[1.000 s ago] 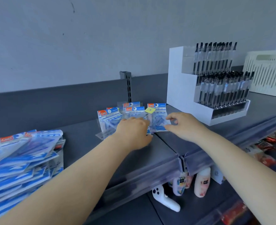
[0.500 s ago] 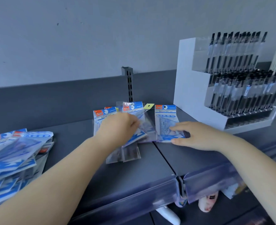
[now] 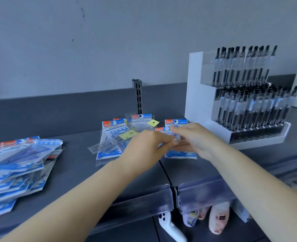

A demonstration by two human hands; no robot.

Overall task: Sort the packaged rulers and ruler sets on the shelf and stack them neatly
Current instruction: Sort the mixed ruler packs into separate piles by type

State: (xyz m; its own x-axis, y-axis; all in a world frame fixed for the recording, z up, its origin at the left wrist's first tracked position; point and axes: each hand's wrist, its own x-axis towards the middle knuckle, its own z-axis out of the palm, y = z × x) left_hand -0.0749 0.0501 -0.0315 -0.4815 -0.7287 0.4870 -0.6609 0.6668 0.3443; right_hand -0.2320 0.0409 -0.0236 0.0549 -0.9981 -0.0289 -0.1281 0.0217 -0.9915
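I am looking down at a gray shelf [image 3: 71, 165]. My left hand [image 3: 144, 145] and my right hand [image 3: 195, 137] are meeting over a pack [image 3: 179, 154] that is lying flat by the seam in the middle of the shelf. The left fingers are curling in and seem to be pinching the pack's clear top edge. The right hand is lying over the pack with its fingers close together and pointing left, and I cannot tell if they are holding it or only touching it. Just left of the hands, a loose pile [image 3: 112, 138] of the same blue packs is spreading out, some with yellow tags. Far left, a stack [image 3: 20, 165] of blue packs is sitting by the shelf's front edge. On the right, a white rack [image 3: 198, 95] is holding rows of black pens.
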